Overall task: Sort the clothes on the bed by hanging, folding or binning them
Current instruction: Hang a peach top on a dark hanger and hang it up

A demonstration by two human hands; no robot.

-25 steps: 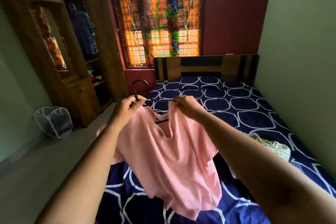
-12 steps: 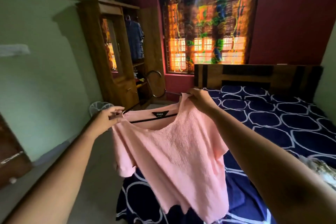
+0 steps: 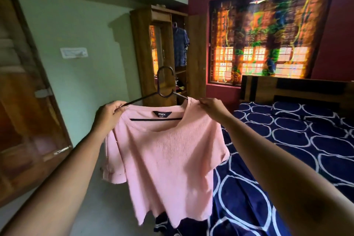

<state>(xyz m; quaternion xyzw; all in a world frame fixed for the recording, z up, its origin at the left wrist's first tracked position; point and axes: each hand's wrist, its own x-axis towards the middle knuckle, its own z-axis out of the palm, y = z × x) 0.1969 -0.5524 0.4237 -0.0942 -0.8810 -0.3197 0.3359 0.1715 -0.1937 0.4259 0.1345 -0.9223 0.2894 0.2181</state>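
Pink top (image 3: 168,159) is hanging in the centre of the frame on a black hanger (image 3: 158,84), held up in the air over the near left edge of the bed (image 3: 287,140); its black neck label is facing the camera and the hanger's bar is showing through the neckline. Left hand (image 3: 109,113) is pinching the top's shoulder together with the end of the hanger's arm; right hand (image 3: 212,107) is gripping the other shoulder by the collar edge. A wooden wardrobe (image 3: 145,53) is standing open at upper centre, with a blue shirt (image 3: 180,46) hanging inside; a patterned curtain (image 3: 268,34) is glowing at the upper right, above the headboard (image 3: 287,90).
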